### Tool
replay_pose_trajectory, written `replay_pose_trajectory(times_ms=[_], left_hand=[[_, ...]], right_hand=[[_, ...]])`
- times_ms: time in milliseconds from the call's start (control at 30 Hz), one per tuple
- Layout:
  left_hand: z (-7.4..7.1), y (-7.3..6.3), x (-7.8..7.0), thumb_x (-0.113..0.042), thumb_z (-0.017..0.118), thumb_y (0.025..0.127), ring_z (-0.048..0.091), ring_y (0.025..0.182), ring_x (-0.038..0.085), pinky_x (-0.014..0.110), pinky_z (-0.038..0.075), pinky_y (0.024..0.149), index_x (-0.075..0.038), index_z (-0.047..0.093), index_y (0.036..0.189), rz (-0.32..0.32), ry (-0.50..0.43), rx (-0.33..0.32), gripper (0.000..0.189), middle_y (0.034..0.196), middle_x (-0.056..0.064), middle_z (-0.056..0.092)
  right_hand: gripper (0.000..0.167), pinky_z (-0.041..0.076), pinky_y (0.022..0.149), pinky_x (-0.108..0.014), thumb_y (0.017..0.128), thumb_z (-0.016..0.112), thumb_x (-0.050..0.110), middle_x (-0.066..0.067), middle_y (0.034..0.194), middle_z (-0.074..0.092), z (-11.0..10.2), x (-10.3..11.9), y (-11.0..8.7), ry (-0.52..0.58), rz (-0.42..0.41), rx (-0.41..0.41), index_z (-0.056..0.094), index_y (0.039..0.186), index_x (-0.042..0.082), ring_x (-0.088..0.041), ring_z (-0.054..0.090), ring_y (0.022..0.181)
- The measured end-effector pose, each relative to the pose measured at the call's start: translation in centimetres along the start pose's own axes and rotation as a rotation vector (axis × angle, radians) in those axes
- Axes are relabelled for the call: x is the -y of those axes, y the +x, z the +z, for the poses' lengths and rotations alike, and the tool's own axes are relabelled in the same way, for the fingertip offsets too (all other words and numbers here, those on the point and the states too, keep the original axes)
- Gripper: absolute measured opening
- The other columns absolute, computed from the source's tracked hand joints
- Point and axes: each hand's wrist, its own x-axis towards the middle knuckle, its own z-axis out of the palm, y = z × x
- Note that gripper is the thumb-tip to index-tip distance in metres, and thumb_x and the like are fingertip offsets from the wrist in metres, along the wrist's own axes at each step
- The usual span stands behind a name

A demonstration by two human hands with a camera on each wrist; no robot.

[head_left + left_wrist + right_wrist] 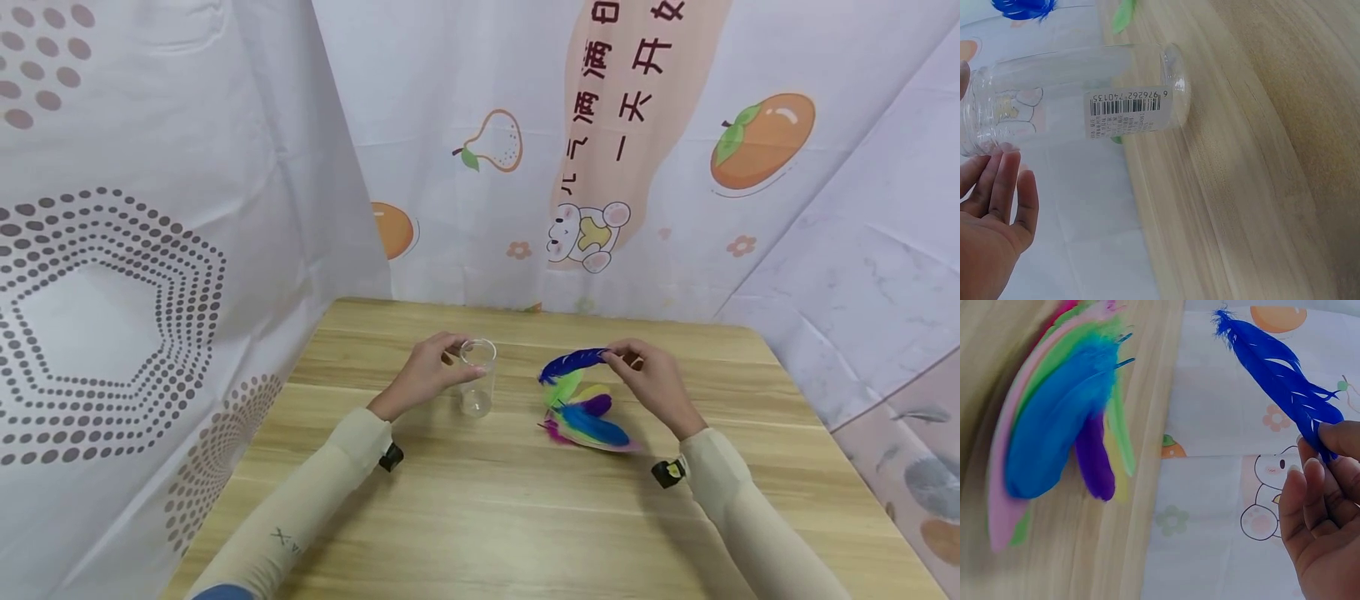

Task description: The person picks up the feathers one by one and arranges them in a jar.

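Note:
Near the table's middle stands a clear plastic jar (477,392), upright and see-through, with a white barcode label (1129,112) on its side. My left hand (431,371) grips it near the rim, thumb on one side and fingers on the other. To the right, my right hand (648,375) pinches one end of a dark blue feather (1279,378) between thumb and fingers, holding it up off the table. Below that feather lies a loose pile of colored feathers: a light blue feather (1057,425), a purple feather (1094,459), and pink, green and yellow ones.
The wooden table (480,517) reaches a printed cloth (450,208) hanging along its back edge. More cloth hangs at the left and right sides. A small black device (392,457) is strapped at the left wrist, another (667,472) at the right.

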Motion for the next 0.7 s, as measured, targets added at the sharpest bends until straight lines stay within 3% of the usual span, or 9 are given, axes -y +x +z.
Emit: replay_pose_trajectory(times_ms=[700], left_hand=[[0.1, 0.1, 0.2, -0.047, 0.084, 0.085, 0.061, 0.101, 0.016, 0.036, 0.055, 0.084, -0.014, 0.069, 0.126, -0.004, -0.015, 0.003, 0.054, 0.116, -0.002, 0.066]], right_hand=[[0.020, 0.050, 0.064, -0.022, 0.101, 0.070, 0.027, -0.002, 0.087, 0.071, 0.7, 2.1, 1.9, 0.042, -0.018, -0.028, 0.077, 0.106, 0.009, -0.017, 0.061, 0.074]])
